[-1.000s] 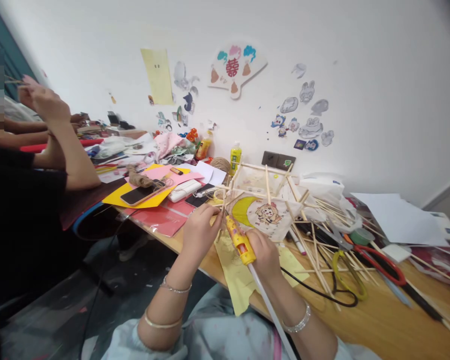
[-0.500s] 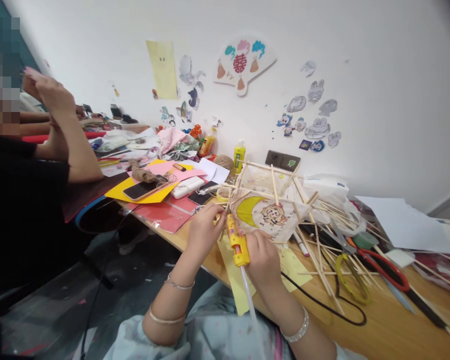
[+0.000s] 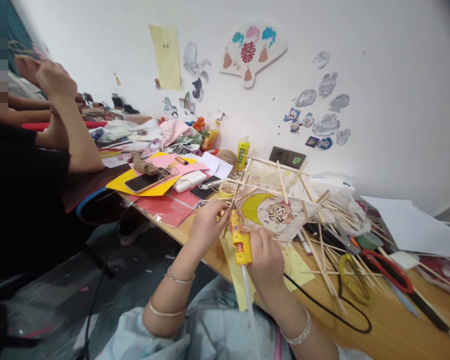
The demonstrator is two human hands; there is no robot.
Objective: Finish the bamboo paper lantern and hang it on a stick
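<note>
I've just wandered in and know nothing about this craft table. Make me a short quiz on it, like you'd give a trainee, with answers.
1. True or false: the right hand holds the yellow glue gun.
2. The crescent on the pale panel is: A) red; B) yellow; C) blue.
3. Fill in: the ____ on the wall bears a red symbol.

Key: 1. True. 2. B. 3. fan.
</note>
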